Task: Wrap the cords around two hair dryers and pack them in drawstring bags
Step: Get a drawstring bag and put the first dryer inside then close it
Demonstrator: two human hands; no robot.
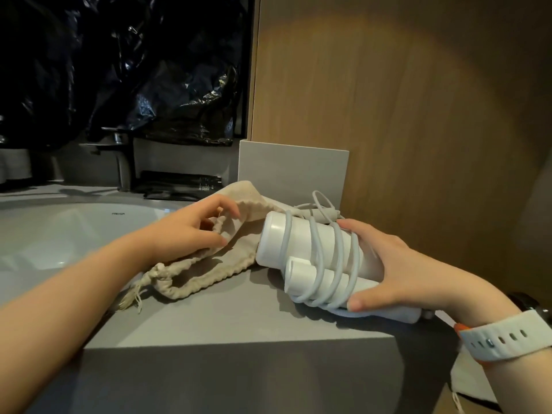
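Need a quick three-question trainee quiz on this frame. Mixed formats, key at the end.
1. True or false: the cord is already wound round the hair dryer.
2. Multiple choice: the left hand holds A) a towel, B) the mouth of the drawstring bag, C) a comb.
3. Short answer: the right hand grips the dryer. Is the dryer inside the bag yet?

Key:
1. True. Several loops run round the body and the handle.
2. B.
3. No. Its round end lies just at the bag's mouth.
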